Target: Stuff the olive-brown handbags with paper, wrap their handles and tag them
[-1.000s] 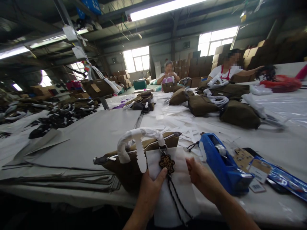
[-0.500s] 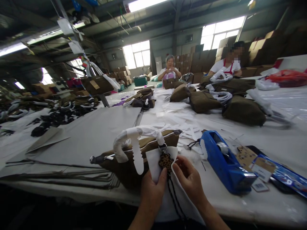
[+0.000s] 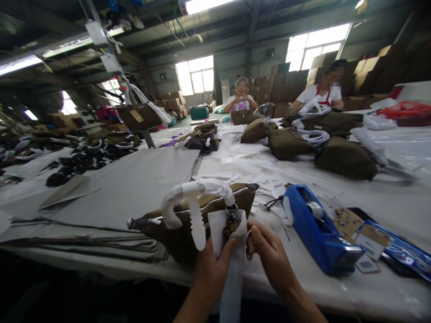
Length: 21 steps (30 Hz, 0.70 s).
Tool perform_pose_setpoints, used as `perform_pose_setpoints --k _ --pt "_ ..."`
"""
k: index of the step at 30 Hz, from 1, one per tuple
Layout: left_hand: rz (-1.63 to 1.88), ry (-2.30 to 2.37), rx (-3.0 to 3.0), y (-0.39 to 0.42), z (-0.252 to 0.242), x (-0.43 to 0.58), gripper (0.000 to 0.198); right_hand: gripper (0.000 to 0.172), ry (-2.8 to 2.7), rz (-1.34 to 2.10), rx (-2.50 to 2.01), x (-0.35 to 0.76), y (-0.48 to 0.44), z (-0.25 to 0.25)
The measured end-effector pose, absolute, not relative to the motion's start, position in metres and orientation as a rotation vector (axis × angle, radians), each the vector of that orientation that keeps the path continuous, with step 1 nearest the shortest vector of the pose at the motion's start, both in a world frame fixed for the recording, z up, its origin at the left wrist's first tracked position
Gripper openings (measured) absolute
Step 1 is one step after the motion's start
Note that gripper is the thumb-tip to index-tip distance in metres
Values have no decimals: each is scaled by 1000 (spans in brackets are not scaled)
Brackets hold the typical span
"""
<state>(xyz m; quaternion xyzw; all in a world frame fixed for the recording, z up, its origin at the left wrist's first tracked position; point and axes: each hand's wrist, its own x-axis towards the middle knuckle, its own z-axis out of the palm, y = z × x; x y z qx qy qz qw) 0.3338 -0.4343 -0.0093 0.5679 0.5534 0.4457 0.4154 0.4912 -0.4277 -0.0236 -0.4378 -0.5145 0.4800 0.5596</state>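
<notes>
A brown zippered bag (image 3: 182,244) stands at the table's front edge, its handle (image 3: 205,186) wrapped in white. From a ring at its right side hangs a spotted charm (image 3: 231,226), partly covered by a folded white sheet (image 3: 233,273). My left hand (image 3: 212,269) grips the sheet and charm, thumb over the fold. To the right of the sheet, my right hand (image 3: 267,253) has its fingers closed together; what they hold, if anything, is too small to make out.
A blue tape dispenser (image 3: 319,233) stands right of my hands, near cards and a blue packet (image 3: 407,251). Brown bags (image 3: 345,157) lie farther back. Stacked sheets (image 3: 101,242) lie left. Two people (image 3: 240,101) are across the table.
The white sheet's right side has been folded across the charm, and the black cords below are now covered. My right hand has come off the sheet's edge, fingers curled.
</notes>
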Motion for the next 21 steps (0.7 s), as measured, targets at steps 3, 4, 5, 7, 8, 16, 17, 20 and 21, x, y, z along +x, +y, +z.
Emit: perform_pose_setpoints --k 3,4,5,7,8,16,17,20,21 --pt "1099 1386 1563 -436 1 328 41 46 -1164 1128 -1109 487 -422 -16" --pt "1083 1388 1621 -438 5 326 39 45 -1168 1119 -1129 484 -420 -14" --pt "1059 1392 1678 -439 9 325 38 44 -1174 1108 -1138 481 -420 -12" --pt "1006 1414 1788 -441 16 325 37 40 -1185 1055 -1154 474 -420 -12" --pt "983 1434 1838 -442 18 325 39 38 -1181 1008 -1170 471 -420 -13" --pt "1119 1722 2178 -441 12 329 44 40 -980 904 -1180 450 -426 -25" --pt "1106 1771 2199 -440 9 327 45 40 -1000 948 -1156 450 -426 -25" --pt "1092 1922 2268 -440 4 323 46 38 -1074 1009 -1121 449 -427 -22" --pt "1117 1941 2299 -440 3 322 46 39 -1084 988 -1135 449 -426 -21"
